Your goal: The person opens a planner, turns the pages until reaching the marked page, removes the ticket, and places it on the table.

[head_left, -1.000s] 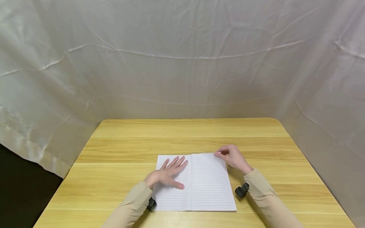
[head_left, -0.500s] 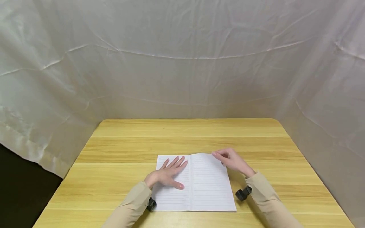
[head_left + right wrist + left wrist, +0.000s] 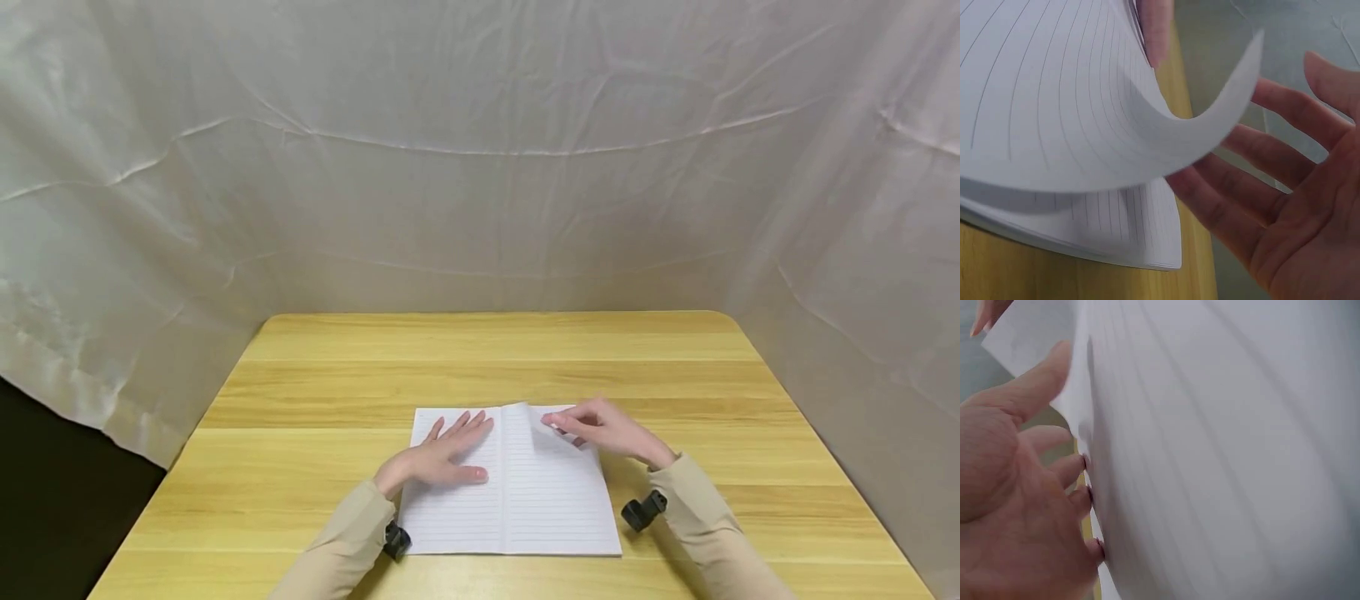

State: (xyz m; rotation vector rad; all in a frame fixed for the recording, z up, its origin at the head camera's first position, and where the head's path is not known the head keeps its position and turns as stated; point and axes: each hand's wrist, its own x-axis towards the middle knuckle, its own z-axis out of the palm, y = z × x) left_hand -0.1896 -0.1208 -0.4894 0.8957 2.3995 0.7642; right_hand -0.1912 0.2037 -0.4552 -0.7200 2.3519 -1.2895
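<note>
An open lined notebook [image 3: 558, 517] lies at the front middle of the table. My left hand [image 3: 446, 458] rests spread on its left page, and the left wrist view has the fingertips right at the paper. By the top of the right page is my right hand [image 3: 611, 429]. In the right wrist view a single page [image 3: 1210, 134] curls up, its far corner lifted off the pages beneath. The fingers [image 3: 1235, 187] of the right hand reach behind that curl, fairly straight, with the thumb apart from the paper.
The wooden table [image 3: 480, 358] has rounded back corners. Pale cloth [image 3: 480, 208] hangs behind it and along both sides. A small black camera is strapped to each wrist, with the right one [image 3: 643, 510] beside the notebook's right edge.
My right hand has moved left and slightly toward me from the top right corner, and the page has curled over leftward. The right thumb has come off the paper. The left thumb has shifted slightly upward.
</note>
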